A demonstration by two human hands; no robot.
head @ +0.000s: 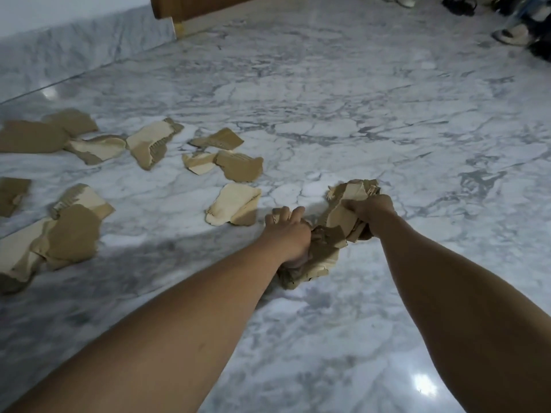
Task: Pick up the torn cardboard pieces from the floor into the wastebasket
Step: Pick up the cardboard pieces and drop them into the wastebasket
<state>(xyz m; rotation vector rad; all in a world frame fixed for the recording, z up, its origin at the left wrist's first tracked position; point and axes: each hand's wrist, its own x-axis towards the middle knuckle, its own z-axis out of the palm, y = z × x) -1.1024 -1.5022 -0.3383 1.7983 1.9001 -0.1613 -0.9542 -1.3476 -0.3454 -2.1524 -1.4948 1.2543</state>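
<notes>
Both my hands hold torn brown cardboard over the marble floor. My right hand [371,211] grips a crumpled bunch of cardboard pieces [353,192]. Just to its left, my left hand [290,234] grips another wad of cardboard [320,260] that hangs down below its fingers. Several more torn pieces lie flat on the floor to the left, the nearest a pale piece [232,208] beside my left hand. Others lie farther left [71,234] and farther back [152,144]. No wastebasket is in view.
A marble skirting [77,52] runs along the left wall. A wooden door or cabinet [190,7] stands at the back. Shoes and sandals [510,35] lie at the far right corner.
</notes>
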